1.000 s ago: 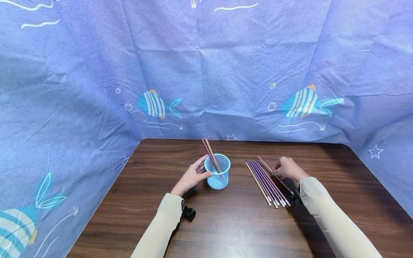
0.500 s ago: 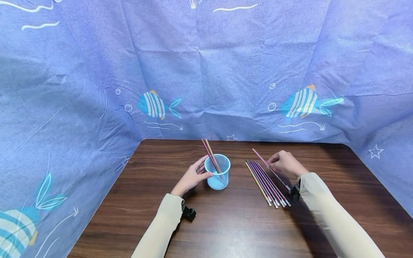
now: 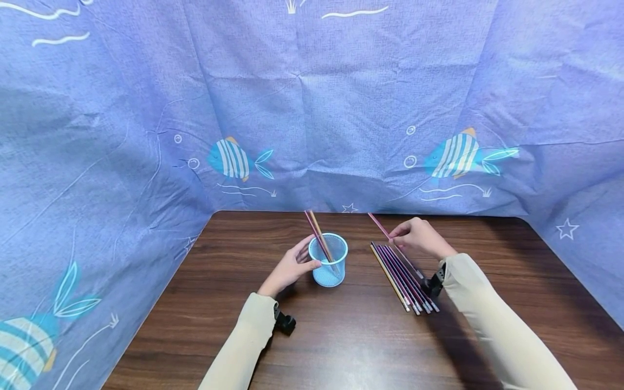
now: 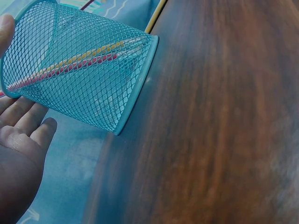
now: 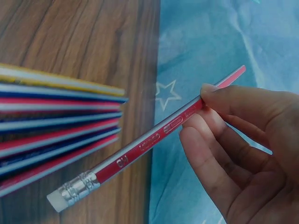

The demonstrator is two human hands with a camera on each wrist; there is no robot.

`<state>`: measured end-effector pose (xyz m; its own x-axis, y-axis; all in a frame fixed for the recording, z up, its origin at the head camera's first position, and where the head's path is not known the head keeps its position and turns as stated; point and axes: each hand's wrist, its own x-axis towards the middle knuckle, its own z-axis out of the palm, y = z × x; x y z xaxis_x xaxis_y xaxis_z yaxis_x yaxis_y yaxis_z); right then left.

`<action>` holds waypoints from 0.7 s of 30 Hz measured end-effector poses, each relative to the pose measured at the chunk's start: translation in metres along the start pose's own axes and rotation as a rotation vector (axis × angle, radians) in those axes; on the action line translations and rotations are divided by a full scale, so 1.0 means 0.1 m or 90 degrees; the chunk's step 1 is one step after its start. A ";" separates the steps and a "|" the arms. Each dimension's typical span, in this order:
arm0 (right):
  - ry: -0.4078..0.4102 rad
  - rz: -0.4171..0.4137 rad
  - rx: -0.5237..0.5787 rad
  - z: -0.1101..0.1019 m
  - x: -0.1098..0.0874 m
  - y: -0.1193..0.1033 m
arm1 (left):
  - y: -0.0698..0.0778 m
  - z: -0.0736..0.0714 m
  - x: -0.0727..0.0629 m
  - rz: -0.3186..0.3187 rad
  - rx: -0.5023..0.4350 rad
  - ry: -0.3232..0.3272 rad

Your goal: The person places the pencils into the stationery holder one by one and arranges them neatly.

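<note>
A light blue mesh pencil cup (image 3: 329, 277) stands upright on the table, with a red and a yellowish pencil (image 3: 318, 228) leaning inside it. My left hand (image 3: 291, 267) holds the cup by its left side, thumb at the front and fingers behind. Right of the cup, my right hand (image 3: 420, 237) pinches a red pencil (image 5: 145, 149) between thumb and fingertips. This pencil is lifted and tilted, its white eraser end toward me and its other end pointing away to the left. Below that hand lie several striped pencils (image 5: 56, 138), side by side, erasers toward me.
The dark wooden table (image 3: 341, 341) runs back to a blue cloth (image 3: 341, 108) printed with fish, which hangs behind and at both sides. A black wrist camera (image 3: 433, 283) on the right arm hangs close over the eraser ends of the row.
My right hand has lifted the red pencil and moved left and slightly away from me, over the row. My left hand and the cup have stayed put.
</note>
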<state>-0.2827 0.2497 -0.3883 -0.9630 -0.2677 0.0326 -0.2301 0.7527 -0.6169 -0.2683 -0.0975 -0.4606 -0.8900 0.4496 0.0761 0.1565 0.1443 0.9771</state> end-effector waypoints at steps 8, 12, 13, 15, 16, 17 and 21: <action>0.016 -0.018 0.030 0.02 0.09 -0.21 | -0.02 -0.01 0.00 -0.002 0.002 0.000; 0.018 -0.022 0.062 0.04 0.14 -0.33 | -0.02 -0.01 0.01 0.000 0.002 0.000; 0.018 -0.019 0.076 0.04 0.14 -0.37 | -0.02 -0.01 0.01 -0.003 0.002 0.001; 0.022 -0.019 0.093 0.06 0.15 -0.43 | -0.03 -0.01 0.01 -0.001 0.001 0.000; 0.026 -0.021 0.094 0.06 0.16 -0.46 | -0.03 -0.01 0.01 -0.001 0.002 0.000; 0.029 -0.022 0.099 0.07 0.17 -0.49 | -0.03 -0.01 0.01 -0.001 0.002 0.000; 0.056 -0.040 0.095 0.10 0.19 -0.59 | -0.02 -0.01 0.01 -0.007 0.002 -0.001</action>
<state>-0.2861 0.1939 -0.3595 -0.9575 -0.2528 0.1389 -0.2728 0.6371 -0.7209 -0.2695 -0.0983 -0.4624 -0.8909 0.4496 0.0648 0.1477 0.1517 0.9773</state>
